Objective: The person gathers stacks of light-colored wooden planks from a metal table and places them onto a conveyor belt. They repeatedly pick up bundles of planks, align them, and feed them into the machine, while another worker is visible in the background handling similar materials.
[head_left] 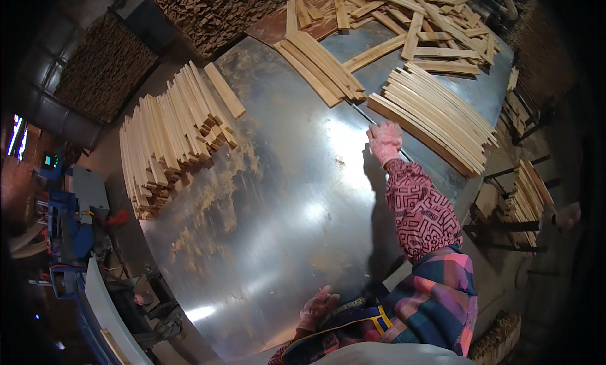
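Note:
My right hand (385, 143), in a pink glove, is closed on the metal tabletop (297, 176), beside a neat row of pale wooden slats (435, 116). A thin dark line, a rod or a seam in the metal, passes under the hand; I cannot tell whether the fingers grip it. Low in the view, my left hand (317, 308) is close to my body over the table's near edge. It wears a similar glove, holds nothing visible, and its fingers are partly spread.
Many stacked slats (173, 138) stand at the table's left, with a lone slat (225, 90) alongside. Farther off are several long boards (322, 65) and a jumbled heap (429, 34). A blue machine (66, 232) is at left; a rack of slats (527, 201) stands at right.

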The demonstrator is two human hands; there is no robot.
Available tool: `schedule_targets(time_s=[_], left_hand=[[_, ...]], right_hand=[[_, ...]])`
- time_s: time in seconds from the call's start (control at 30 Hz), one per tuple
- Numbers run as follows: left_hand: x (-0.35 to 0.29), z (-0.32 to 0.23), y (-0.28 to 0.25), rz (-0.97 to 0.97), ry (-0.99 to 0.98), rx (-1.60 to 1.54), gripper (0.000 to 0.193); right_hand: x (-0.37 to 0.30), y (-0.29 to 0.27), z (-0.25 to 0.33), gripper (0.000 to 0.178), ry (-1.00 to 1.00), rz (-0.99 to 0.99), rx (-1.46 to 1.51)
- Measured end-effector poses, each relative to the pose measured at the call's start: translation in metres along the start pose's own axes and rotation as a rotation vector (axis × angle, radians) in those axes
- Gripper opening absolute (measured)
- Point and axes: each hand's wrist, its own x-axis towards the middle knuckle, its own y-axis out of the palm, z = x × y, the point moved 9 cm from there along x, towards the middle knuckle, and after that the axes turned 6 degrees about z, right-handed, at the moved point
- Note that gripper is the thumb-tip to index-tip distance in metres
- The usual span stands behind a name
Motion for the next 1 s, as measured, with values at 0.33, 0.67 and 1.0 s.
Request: schedule_targets(time_s=[0.33,0.67,1.0], left_hand=[[0.093,0.040,-0.057,-0.128,-0.044,-0.178,0.061],[0.076,0.002,-0.054,-0.133,0.118,0.175,0.062],[0.049,-0.011,-0.027,0.065,0.008,0.144,0.070]], right_hand=[[0.183,0.046,0.031,0.047,0.045,0.307,-0.616],[0.104,-0.046,-0.051,0.047,0.026,-0.005,0.586],[-0.311,0.053,-0.343,0.038,0.669,0.094,0.072]])
